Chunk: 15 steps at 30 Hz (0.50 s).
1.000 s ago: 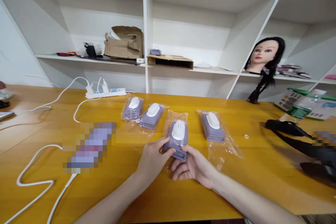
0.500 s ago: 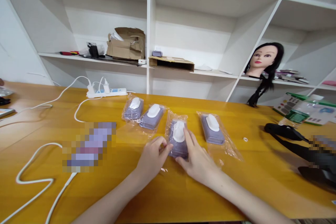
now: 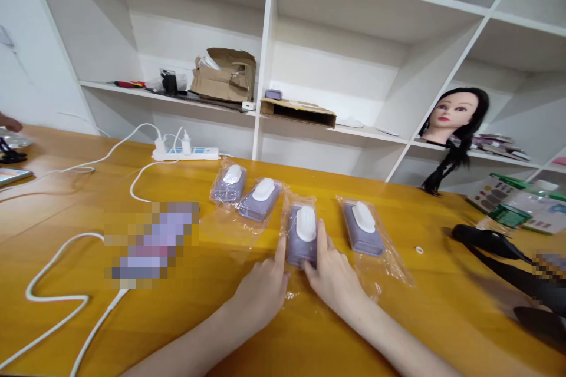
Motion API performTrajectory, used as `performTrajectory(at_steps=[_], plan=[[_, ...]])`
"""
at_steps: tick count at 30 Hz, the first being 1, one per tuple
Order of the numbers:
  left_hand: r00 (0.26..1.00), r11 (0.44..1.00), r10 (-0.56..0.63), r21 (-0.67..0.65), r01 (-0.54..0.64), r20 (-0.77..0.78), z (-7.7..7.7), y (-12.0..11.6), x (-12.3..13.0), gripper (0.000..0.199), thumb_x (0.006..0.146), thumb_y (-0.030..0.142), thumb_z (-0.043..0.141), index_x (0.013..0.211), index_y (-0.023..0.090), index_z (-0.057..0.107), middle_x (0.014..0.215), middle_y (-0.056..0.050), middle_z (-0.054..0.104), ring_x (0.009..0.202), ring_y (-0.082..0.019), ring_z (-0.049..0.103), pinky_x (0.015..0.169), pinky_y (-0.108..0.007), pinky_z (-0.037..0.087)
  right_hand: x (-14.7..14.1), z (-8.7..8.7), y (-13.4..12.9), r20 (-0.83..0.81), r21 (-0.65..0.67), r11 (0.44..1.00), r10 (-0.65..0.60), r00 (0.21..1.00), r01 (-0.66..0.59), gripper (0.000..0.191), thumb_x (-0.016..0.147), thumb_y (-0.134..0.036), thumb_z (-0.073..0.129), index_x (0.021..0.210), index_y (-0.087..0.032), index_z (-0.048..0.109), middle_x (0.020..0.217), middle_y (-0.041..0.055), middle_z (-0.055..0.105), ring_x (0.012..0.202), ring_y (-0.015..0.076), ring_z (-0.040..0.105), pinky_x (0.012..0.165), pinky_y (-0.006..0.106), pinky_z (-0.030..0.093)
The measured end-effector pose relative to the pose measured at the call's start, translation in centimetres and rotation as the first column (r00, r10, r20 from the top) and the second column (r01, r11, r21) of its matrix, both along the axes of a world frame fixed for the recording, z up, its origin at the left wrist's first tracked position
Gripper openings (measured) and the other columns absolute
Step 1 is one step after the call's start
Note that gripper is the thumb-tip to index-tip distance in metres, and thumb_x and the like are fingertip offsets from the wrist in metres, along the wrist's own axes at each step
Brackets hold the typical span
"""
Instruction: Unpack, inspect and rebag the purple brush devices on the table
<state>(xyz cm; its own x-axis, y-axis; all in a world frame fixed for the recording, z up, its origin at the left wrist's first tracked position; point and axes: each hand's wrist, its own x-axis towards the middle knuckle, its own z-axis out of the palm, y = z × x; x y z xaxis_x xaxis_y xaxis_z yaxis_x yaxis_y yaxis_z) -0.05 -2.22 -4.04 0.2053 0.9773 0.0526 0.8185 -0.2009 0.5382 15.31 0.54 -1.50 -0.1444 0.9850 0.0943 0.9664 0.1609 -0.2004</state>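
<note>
A lavender packet with a white oval cap (image 3: pixel 304 235) lies in a clear plastic bag at the middle of the yellow wooden table (image 3: pixel 79 188). My left hand (image 3: pixel 260 290) touches its left side, a finger reaching up along the edge. My right hand (image 3: pixel 331 277) presses against its right side, so the two hands flank the lower end. Three similar bagged packets lie close by: two to the far left (image 3: pixel 229 185) (image 3: pixel 260 201), and one to the right (image 3: pixel 362 228). Each has a white cap.
A white power strip (image 3: pixel 186 154) with plugged-in cables sits at the table's back, and a white cable (image 3: pixel 53 288) loops at the left. A pixelated object (image 3: pixel 150 242) lies left of my hands. Black straps (image 3: pixel 490 238) lie right. White shelves (image 3: pixel 265 70) stand behind. A person's hand (image 3: pixel 9 122) shows far left.
My right hand has slid from under and over the packet to its right side. The packet now lies flat on the table, and the view has shifted slightly.
</note>
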Motion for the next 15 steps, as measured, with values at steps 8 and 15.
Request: performTrajectory(at_steps=[8, 15], plan=[[0.976, 0.977, -0.215, 0.003, 0.215, -0.043, 0.0, -0.2, 0.1, 0.069, 0.080, 0.014, 0.036, 0.147, 0.015, 0.019, 0.106, -0.019, 0.065, 0.085, -0.033, 0.062, 0.072, -0.043, 0.048, 0.3, 0.8, 2.1, 0.132, 0.012, 0.996, -0.091, 0.987, 0.090, 0.063, 0.087, -0.034, 0.042, 0.139, 0.000, 0.028, 0.090, 0.0245, 0.067, 0.087, 0.0371, 0.064, 0.071, 0.042, 0.046], [0.986, 0.987, -0.158, 0.030, 0.157, 0.044, 0.5, -0.3, -0.2, 0.057, 0.086, 0.033, 0.039, 0.142, 0.024, 0.034, 0.116, -0.014, 0.063, 0.099, -0.035, 0.060, 0.082, -0.050, 0.046, 1.1, 1.8, 2.2, 0.180, -0.025, 0.999, -0.019, 0.984, 0.024, 0.052, 0.086, -0.034, 0.045, 0.129, -0.005, 0.044, 0.090, 0.0232, 0.068, 0.086, 0.0366, 0.065, 0.068, 0.040, 0.044]])
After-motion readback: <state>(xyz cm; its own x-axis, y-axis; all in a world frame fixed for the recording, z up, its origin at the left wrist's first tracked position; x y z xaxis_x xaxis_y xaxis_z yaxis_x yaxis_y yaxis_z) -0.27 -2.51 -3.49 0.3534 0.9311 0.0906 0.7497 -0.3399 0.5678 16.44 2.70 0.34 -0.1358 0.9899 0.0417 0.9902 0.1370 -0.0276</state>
